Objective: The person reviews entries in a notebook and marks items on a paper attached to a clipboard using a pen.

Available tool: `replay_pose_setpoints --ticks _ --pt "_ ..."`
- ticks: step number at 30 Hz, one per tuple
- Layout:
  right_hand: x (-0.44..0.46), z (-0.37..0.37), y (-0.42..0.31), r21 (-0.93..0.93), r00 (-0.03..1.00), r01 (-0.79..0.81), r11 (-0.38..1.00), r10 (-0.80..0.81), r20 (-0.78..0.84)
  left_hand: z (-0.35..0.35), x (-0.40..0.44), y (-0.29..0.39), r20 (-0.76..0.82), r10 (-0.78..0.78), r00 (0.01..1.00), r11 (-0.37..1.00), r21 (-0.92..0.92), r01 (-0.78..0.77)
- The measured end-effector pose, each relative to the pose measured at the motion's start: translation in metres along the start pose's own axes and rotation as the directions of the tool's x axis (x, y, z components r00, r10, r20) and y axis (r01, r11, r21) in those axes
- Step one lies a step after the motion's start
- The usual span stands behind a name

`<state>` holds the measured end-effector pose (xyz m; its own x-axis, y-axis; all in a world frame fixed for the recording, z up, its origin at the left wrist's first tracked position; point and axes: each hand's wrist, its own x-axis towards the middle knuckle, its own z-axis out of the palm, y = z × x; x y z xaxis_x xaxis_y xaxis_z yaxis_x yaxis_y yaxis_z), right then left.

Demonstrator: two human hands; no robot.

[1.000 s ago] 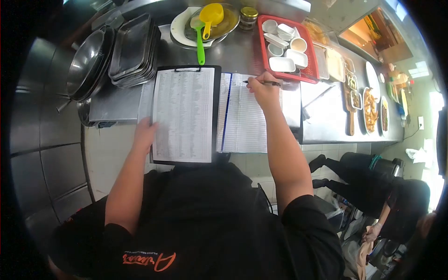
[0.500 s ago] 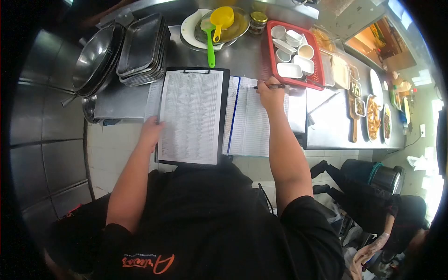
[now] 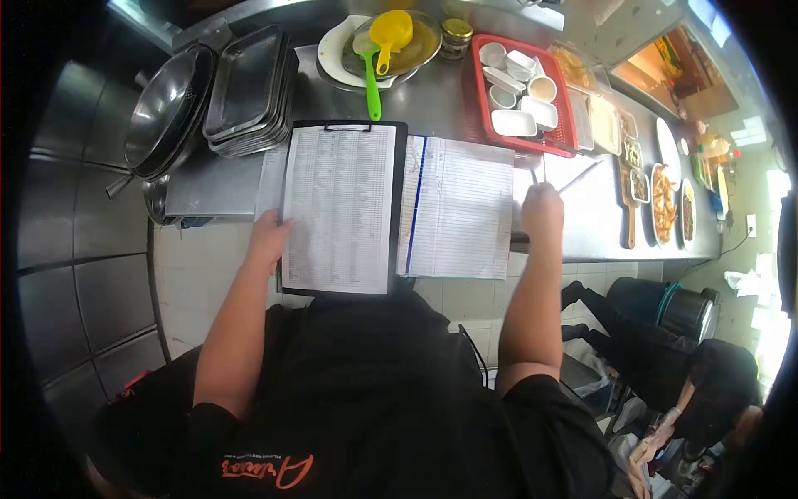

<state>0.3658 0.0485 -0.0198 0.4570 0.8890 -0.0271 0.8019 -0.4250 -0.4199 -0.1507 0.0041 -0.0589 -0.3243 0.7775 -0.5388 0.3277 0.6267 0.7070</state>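
Note:
My left hand (image 3: 270, 239) grips the left edge of a black clipboard (image 3: 397, 208), with its thumb over the printed sheet (image 3: 339, 208). Right of the clipboard lies an open lined notebook (image 3: 464, 208), its left part marked by a blue vertical line. My right hand (image 3: 543, 208) is just right of the notebook, over the bright counter, fingers closed round a pen (image 3: 534, 176) that points up and away from me.
Metal trays (image 3: 245, 87) and pans (image 3: 162, 112) stand at the left. Behind are a green spoon (image 3: 372, 87), a yellow scoop (image 3: 391, 35), a jar (image 3: 455, 37) and a red basket (image 3: 568, 125) of white dishes. Food plates (image 3: 663, 208) and another person (image 3: 715, 382) are right.
My right hand has moved right, off the notebook page and onto the area beside it, with the pen now pointing away from me. My left hand stays on the clipboard.

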Motion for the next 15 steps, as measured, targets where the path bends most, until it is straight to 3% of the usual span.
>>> replay_pose_setpoints --ticks 1,3,6,7,10,13,15 --pt "0.004 0.003 0.034 -0.179 0.97 0.118 0.977 -0.075 0.232 0.0 0.0 -0.001 0.009 0.005 1.0 1.0 -0.006 -0.005" --pt "-0.02 -0.012 0.041 -0.079 0.914 -0.004 0.997 0.036 0.405 0.0 -0.001 -0.002 0.032 0.017 0.999 1.0 -0.018 -0.016" --pt "-0.051 0.025 0.058 0.187 0.911 -0.219 0.958 0.132 0.391 0.0 0.006 -0.01 0.043 0.043 0.998 0.997 -0.068 -0.04" --pt "-0.062 0.029 0.053 0.236 0.938 -0.243 0.941 0.166 0.306 0.001 0.005 -0.007 0.038 0.057 0.998 0.997 -0.056 -0.055" --pt "-0.077 0.027 0.053 0.525 0.927 -0.337 0.782 0.179 0.328 0.001 0.003 -0.006 0.013 0.09 0.996 0.996 -0.015 -0.09" --pt "-0.079 0.024 0.064 0.545 0.935 -0.331 0.77 0.189 0.301 0.004 0.004 -0.01 -0.03 0.099 0.995 0.995 0.007 -0.099" --pt "-0.077 0.012 0.071 0.476 0.972 -0.222 0.851 0.154 0.179 0.013 -0.002 -0.005 -0.063 0.101 0.993 0.995 -0.02 -0.103"
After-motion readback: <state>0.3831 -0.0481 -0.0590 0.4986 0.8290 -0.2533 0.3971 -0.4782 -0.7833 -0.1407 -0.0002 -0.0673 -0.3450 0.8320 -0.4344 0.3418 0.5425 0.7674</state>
